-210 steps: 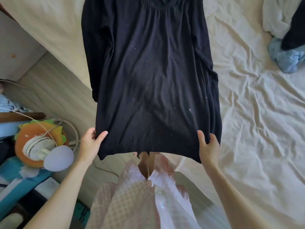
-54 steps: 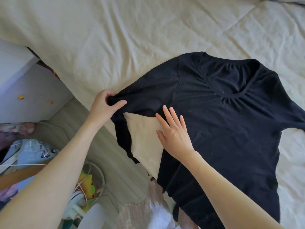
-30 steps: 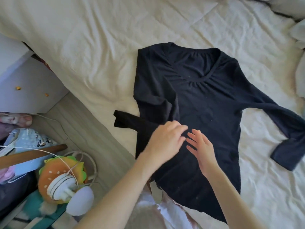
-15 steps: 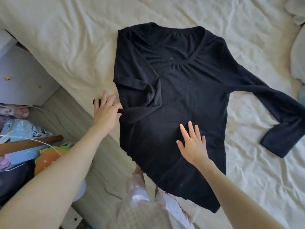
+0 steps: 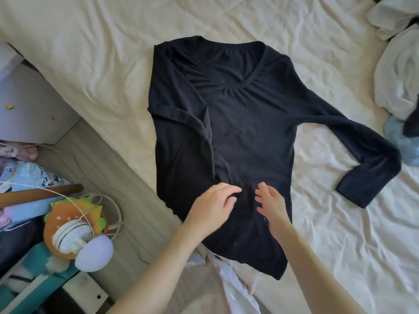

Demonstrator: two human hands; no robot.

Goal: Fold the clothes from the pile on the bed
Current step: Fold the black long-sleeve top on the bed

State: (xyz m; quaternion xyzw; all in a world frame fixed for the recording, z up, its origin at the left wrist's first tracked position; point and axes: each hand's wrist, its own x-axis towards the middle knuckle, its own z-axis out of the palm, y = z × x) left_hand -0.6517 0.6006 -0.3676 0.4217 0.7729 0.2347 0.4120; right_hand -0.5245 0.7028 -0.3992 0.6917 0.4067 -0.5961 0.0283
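A black long-sleeved top lies flat, neckline away from me, on the cream bed sheet. Its left sleeve is folded inward across the body and runs down toward my hands. Its right sleeve stretches out to the right, bent at the elbow. My left hand rests low on the top's middle, fingers curled on the end of the folded sleeve. Just to its right my right hand hovers with fingers straight, holding nothing.
The clothes pile sits at the bed's right edge: white garments and a light blue one. Left of the bed are a strip of wooden floor, a white cabinet, a burger-shaped toy with a cable, and other clutter.
My left hand has carried the left sleeve's end from the bed's edge inward over the top's body. My right hand stays near the middle of the top.
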